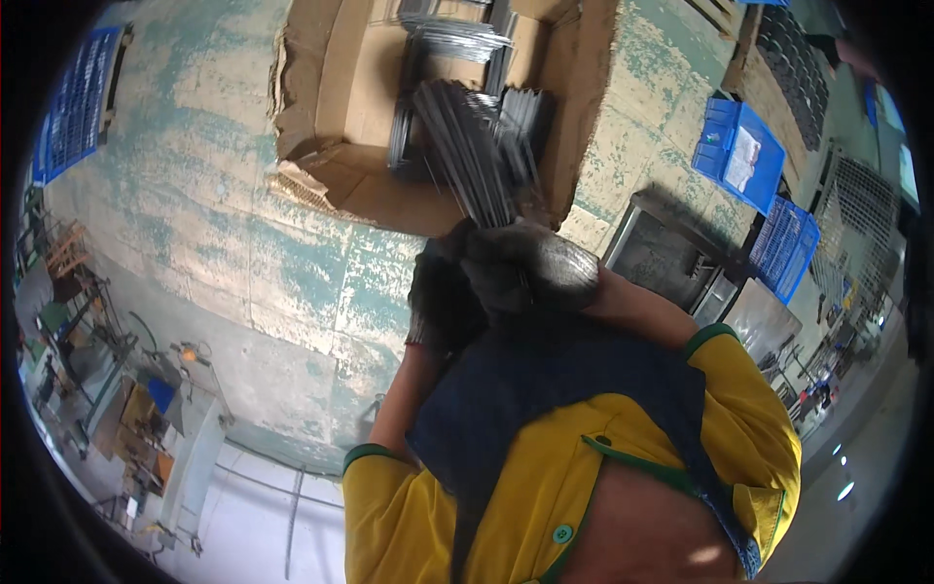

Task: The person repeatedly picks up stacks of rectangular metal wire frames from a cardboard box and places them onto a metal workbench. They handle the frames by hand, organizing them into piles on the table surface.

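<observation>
Both my hands wear dark, worn work gloves and meet in front of my chest, at the near edge of a cardboard box. My right hand (530, 268) is closed round the near end of a bundle of thin, dark metal strips (467, 146). My left hand (443, 302) presses against the same end from the left, its fingers partly hidden. From my hands the bundle slants away over the open cardboard box (336, 175), fanning slightly and blurred. Inside the box lie more stacks of dark strips (525, 117) and a shiny, silvery bundle (457, 41).
Right of the box stand a dark metal tray-like frame (671, 243), a blue bin (715, 146) with something pale inside, and a blue crate (786, 248). Another blue crate (83, 102) is at far left. Worn green floor surrounds the box; cluttered equipment (136, 428) stands lower left.
</observation>
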A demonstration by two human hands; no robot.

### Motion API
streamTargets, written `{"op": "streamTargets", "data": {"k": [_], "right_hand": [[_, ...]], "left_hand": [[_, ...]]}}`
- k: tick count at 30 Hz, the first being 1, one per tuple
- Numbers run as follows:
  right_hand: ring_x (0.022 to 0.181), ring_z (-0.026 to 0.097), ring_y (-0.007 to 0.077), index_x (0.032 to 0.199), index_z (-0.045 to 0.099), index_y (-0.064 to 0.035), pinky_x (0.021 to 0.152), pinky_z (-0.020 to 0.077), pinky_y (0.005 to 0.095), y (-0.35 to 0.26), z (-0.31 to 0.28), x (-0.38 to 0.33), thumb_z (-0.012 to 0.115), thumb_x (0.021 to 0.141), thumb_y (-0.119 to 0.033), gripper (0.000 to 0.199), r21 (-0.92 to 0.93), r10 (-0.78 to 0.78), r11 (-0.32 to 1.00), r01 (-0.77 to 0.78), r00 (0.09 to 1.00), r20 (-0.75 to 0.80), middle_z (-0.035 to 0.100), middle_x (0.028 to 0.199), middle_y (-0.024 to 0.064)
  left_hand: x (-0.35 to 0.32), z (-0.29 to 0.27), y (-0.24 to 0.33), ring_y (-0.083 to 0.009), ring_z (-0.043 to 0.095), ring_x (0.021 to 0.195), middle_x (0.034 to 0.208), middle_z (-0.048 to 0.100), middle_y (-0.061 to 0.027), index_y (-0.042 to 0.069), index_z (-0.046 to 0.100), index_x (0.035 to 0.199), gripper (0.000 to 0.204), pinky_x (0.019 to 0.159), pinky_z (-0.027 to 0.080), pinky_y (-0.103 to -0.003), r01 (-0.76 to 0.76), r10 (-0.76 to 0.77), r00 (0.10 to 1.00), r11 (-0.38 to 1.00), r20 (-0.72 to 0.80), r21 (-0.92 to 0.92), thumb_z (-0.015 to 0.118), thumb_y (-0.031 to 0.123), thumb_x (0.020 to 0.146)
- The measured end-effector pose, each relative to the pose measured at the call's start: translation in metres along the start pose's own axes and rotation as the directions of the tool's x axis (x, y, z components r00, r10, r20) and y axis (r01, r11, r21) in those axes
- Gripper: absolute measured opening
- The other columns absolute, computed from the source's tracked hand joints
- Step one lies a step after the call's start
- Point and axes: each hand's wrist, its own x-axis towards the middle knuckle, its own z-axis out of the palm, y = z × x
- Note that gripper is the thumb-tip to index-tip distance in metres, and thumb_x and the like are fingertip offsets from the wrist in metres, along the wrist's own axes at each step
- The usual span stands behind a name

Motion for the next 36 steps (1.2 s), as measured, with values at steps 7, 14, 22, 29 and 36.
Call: {"op": "streamTargets", "data": {"k": [7,14,22,29,36], "right_hand": [[0.109,0.054,0.017,0.124,0.055,-0.0027,0.095,0.0426,0.0283,0.046,-0.06,-0.016,0.056,0.095,-0.023,0.036,-0.379,-0.223,0.915,0.139,0.956,-0.189,0.059,0.115,0.0087],[0.045,0.054,0.0174,0.103,0.057,-0.0038,0.045,0.0498,0.0361,0.007,-0.009,-0.064,0.062,0.09,-0.024,0.024,0.018,-0.344,0.938,0.345,0.937,-0.054,0.055,0.071,0.0056],[0.054,0.052,0.0111,0.118,0.054,-0.0014,0.044,0.0424,0.0268,0.049,-0.094,-0.008,0.055,0.096,-0.018,0.028,0.057,-0.357,0.934,0.352,0.927,0.118,0.053,0.071,0.0013],[0.088,0.067,0.0268,0.12,0.057,-0.0019,0.076,0.0514,0.0368,0.047,-0.105,-0.023,0.067,0.086,-0.031,0.046,-1.0,-0.763,-0.018,-0.021,0.646,0.0,0.068,0.095,0.0163],[0.093,0.065,0.0337,0.121,0.057,-0.0073,0.077,0.0501,0.0405,0.066,-0.161,-0.031,0.053,0.093,-0.034,0.039,-0.977,-0.765,-0.214,0.003,0.622,0.17,0.066,0.108,0.015]], "left_hand": [[0.055,0.002,0.035,-0.0269,0.057,0.114,0.121,0.059,-0.0148,0.006,0.048,0.129,0.044,0.101,0.044,-0.04,0.234,-0.009,0.953,0.654,0.302,-0.72,0.035,0.037,0.101],[0.053,-0.064,0.067,-0.0124,0.051,0.071,0.081,0.052,0.0031,0.013,0.049,0.122,0.057,0.06,0.042,-0.031,0.38,0.403,0.84,0.04,0.363,-0.924,0.055,0.059,0.089],[-0.018,-0.021,0.167,-0.0084,0.047,0.038,0.064,0.053,0.0014,0.013,0.052,0.128,0.041,0.035,0.04,-0.025,0.35,0.596,0.718,0.137,0.359,-0.927,0.054,0.04,0.097],[-0.048,-0.016,0.133,-0.0156,0.046,0.05,0.062,0.04,-0.0014,0.011,0.049,0.089,0.029,0.044,0.041,-0.032,-0.131,0.306,0.938,0.75,0.165,-0.648,0.042,0.036,0.101],[-0.09,-0.037,0.093,-0.0212,0.06,0.073,0.082,0.058,-0.0091,0.003,0.054,0.104,0.027,0.063,0.051,-0.036,0.088,-0.182,0.976,0.839,-0.124,-0.536,0.065,0.024,0.091]]}}
